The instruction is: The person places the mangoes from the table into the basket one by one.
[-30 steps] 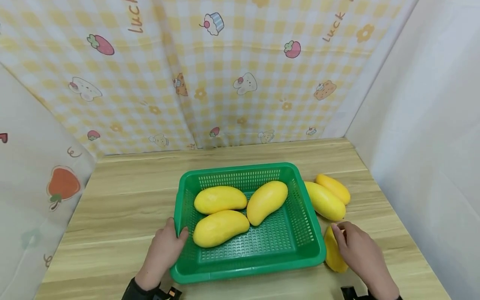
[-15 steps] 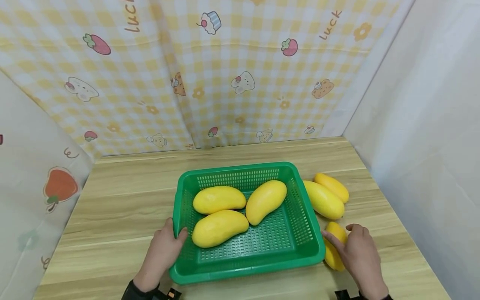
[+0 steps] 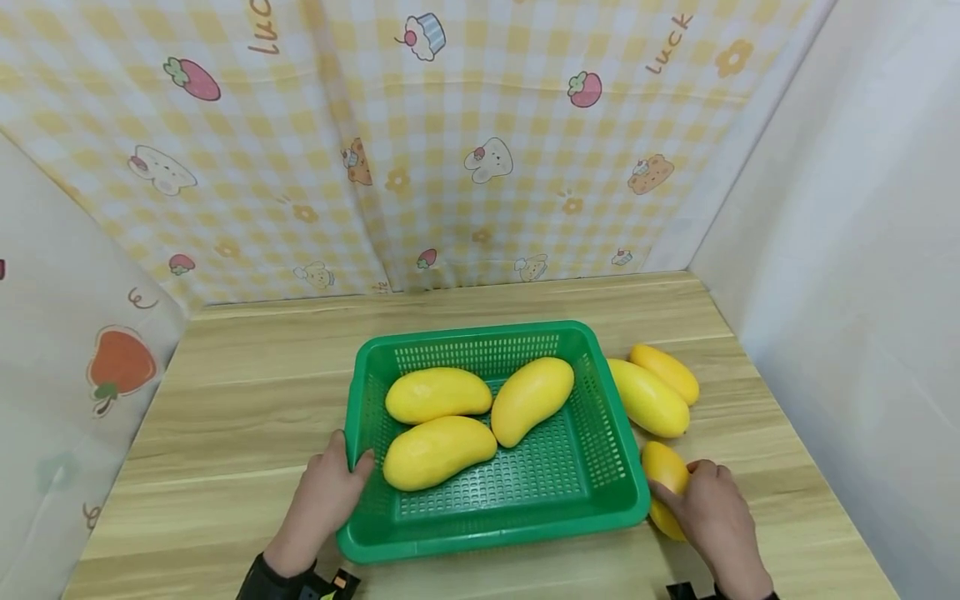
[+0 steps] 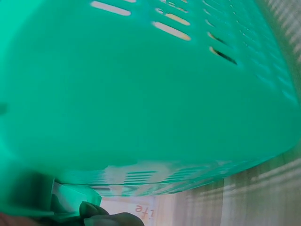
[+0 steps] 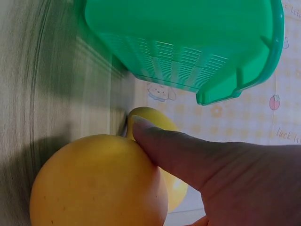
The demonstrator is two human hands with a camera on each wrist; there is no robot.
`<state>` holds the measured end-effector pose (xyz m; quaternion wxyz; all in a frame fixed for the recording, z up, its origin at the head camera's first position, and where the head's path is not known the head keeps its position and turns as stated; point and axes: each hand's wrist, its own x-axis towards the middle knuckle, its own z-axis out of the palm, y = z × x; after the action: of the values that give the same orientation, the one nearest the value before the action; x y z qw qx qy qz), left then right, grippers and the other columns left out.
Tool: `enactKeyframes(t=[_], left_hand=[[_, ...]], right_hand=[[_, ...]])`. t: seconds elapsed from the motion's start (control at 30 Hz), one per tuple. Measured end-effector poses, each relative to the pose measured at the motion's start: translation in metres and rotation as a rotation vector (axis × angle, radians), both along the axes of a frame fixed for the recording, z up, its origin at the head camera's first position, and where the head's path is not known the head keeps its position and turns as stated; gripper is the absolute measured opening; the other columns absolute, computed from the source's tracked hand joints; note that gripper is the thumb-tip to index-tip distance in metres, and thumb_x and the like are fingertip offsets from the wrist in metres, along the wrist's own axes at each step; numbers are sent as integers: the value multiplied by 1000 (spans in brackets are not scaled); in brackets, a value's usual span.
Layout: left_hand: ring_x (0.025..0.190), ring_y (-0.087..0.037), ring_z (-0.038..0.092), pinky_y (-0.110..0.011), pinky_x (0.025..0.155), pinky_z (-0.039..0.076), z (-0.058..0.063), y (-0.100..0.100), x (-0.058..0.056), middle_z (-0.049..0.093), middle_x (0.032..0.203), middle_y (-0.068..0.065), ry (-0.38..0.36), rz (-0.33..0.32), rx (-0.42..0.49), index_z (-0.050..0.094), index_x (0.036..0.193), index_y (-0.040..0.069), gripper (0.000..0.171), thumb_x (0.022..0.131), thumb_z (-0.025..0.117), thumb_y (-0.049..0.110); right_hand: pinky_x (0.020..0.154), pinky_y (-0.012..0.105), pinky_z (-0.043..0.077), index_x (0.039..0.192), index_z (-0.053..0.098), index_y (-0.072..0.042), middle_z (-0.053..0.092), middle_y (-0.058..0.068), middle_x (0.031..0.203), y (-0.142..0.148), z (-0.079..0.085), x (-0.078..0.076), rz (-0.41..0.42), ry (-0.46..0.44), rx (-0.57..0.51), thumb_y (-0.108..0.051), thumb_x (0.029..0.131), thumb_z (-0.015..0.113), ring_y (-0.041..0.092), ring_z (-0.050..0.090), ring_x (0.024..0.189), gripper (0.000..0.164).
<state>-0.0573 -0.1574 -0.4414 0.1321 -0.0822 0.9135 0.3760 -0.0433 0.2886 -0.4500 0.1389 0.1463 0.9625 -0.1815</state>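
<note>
A green plastic basket (image 3: pixel 480 542) holds three yellow mangoes, among them an upper-left mango (image 3: pixel 438 395). My left hand (image 3: pixel 322 496) grips its left rim, thumb over the inner side; in the left wrist view the basket wall (image 4: pixel 131 103) hides most of that hand. Just right of the basket, my right hand (image 3: pixel 716 517) holds a loose mango (image 3: pixel 663 468) lying on the table, thumb on its left and fingers on its right. The right wrist view has the thumb (image 5: pixel 183 153) along this mango (image 5: pixel 94 183); the other fingers are mostly hidden.
Two more mangoes, a larger one (image 3: pixel 648 400) and a smaller one (image 3: pixel 669 372), lie together beyond the right hand, close to the basket's right side. The wooden table (image 3: pixel 247 383) meets a checked cloth (image 3: pixel 450 200) behind and a white cloth (image 3: pixel 840 250) at the right.
My right hand has shifted slightly left and down from the mango's top, spread its thumb and fingers, and settled around it. The left hand stays on the basket rim.
</note>
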Motion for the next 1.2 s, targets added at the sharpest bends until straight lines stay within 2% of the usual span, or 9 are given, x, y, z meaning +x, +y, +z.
enactKeyframes(t=[0.13,0.33,0.63,0.77,0.9,1.07,1.2], left_hand=[[53,-18,57,-31,45,47,1,-1,0,51,68,-10,-23,0,3,39,113,-10,36,98,48,20],[52,-18,54,-31,45,45,4,-3,0,48,66,-10,-22,-3,-26,39,112,-10,35,98,48,21],[52,-18,58,-32,44,47,5,-1,-1,53,69,-11,-24,1,-1,40,112,-9,34,98,49,20],[52,-18,58,-32,44,48,5,-1,-1,53,68,-11,-26,0,4,38,116,-11,37,98,48,20],[52,-18,59,-32,44,48,5,0,0,54,69,-11,-27,0,9,37,118,-11,39,98,49,20],[52,-18,58,-32,44,48,5,0,1,54,68,-11,-25,7,15,37,117,-11,38,98,49,20],[50,-17,56,-31,43,46,4,2,1,52,66,-10,-17,2,-1,39,114,-10,36,98,49,21]], right_hand=[[66,47,48,112,45,21,51,30,92,-1,0,-1,34,-15,0,-57,85,62,31,54,74,84],[64,48,47,112,46,21,52,30,91,-5,-1,-1,64,24,-1,-57,82,64,33,55,74,85],[58,40,46,111,50,17,58,22,89,3,-3,-3,61,31,-32,-60,77,68,27,54,70,86],[57,36,45,112,51,15,60,19,88,3,6,-3,61,60,-57,-49,77,72,24,54,69,76],[54,33,42,110,53,15,60,19,86,3,23,-3,81,183,-50,-35,75,74,23,52,66,65],[53,33,40,108,55,14,60,21,87,0,43,-5,119,370,-18,-33,73,78,25,53,66,63],[53,33,39,108,57,9,61,18,88,-5,57,-6,138,448,-13,-33,72,80,24,52,67,60]])
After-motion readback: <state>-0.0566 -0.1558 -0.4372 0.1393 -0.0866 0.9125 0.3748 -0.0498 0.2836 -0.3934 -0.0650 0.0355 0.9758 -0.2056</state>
